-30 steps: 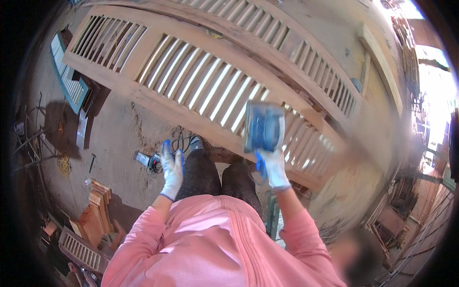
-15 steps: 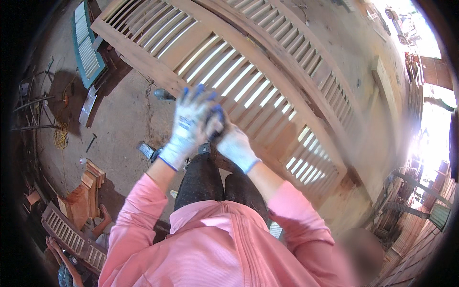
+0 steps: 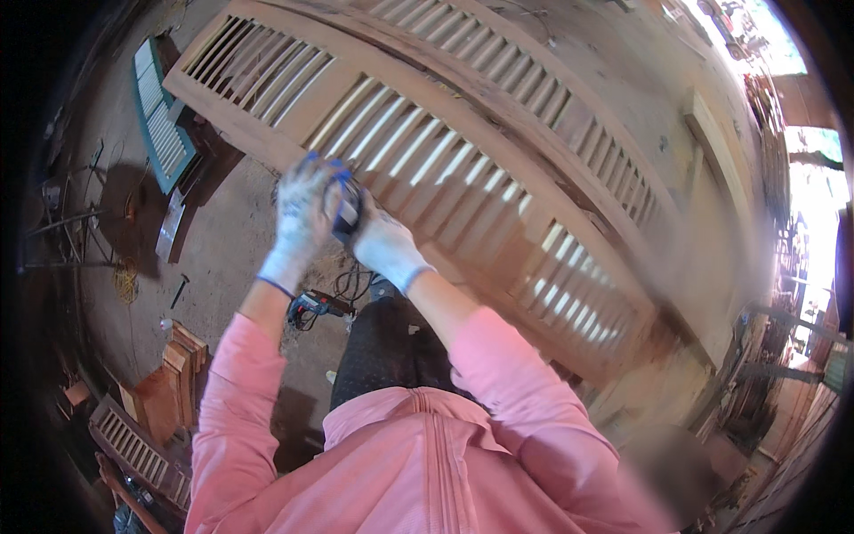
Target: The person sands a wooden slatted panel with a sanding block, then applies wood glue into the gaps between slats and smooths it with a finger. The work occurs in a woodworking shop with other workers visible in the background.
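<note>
Both hands wear white gloves with blue fingertips and meet at the near edge of a long louvred wooden shutter panel [image 3: 334, 76]. My left hand [image 3: 302, 209] is closed, its fingers curled forward and blurred. Beside it, my right hand [image 3: 384, 245] is closed round a dark object [image 3: 349, 212] with a pale patch, lodged between the two hands. The gloves cover much of it, so its kind cannot be made out. Whether it touches the panel's edge is unclear. Light comes through many of the panel's slats.
Behind lies a second louvred panel [image 3: 498, 62]. A blue corded power tool [image 3: 316, 305] rests on the floor near my feet. To the left are a hammer [image 3: 181, 291], a teal-framed shutter [image 3: 163, 125] and stacked wooden pieces [image 3: 178, 374]. Another person's arm [image 3: 124, 494] shows at lower left.
Both hands have moved left together along the panel's near edge. My view has shifted, and the power tool on the floor shows more fully. The left fingers were more spread before.
</note>
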`<state>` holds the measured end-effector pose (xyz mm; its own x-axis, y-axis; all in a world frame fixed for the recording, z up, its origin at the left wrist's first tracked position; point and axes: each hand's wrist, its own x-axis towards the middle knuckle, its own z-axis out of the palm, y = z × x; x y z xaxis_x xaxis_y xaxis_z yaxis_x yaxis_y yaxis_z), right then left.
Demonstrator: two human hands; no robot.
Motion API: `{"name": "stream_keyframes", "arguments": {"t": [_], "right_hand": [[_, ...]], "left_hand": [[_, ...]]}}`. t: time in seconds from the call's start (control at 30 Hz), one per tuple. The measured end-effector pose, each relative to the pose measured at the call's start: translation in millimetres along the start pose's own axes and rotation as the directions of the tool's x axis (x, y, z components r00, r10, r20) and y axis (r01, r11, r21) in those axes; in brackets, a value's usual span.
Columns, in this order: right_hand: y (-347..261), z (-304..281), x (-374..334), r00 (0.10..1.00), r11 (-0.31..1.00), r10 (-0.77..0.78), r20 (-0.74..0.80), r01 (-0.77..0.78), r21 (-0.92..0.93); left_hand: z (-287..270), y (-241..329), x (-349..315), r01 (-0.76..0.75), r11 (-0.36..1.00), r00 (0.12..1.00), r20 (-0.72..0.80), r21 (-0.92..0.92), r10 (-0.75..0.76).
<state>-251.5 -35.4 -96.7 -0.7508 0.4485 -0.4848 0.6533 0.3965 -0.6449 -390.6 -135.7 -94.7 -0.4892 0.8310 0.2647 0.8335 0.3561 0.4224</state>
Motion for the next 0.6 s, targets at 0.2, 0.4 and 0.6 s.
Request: {"name": "stream_keyframes", "arguments": {"t": [0.2, 0.4, 0.6], "right_hand": [[118, -51, -165, 0.977, 0.976, 0.208, -0.041, -0.204, 0.08], [252, -65, -311, 0.844, 0.858, 0.511, -0.163, -0.489, 0.156], [381, -35, -430, 0.629, 0.702, 0.678, -0.382, -0.397, 0.592]], "left_hand": [[46, 174, -56, -0.184, 0.959, 0.948, 0.219, -0.214, 0.231], [151, 245, -130, -0.028, 0.984, 0.973, 0.221, -0.176, 0.067], [199, 285, -171, -0.089, 0.996, 0.855, 0.515, 0.023, 0.064]]}}
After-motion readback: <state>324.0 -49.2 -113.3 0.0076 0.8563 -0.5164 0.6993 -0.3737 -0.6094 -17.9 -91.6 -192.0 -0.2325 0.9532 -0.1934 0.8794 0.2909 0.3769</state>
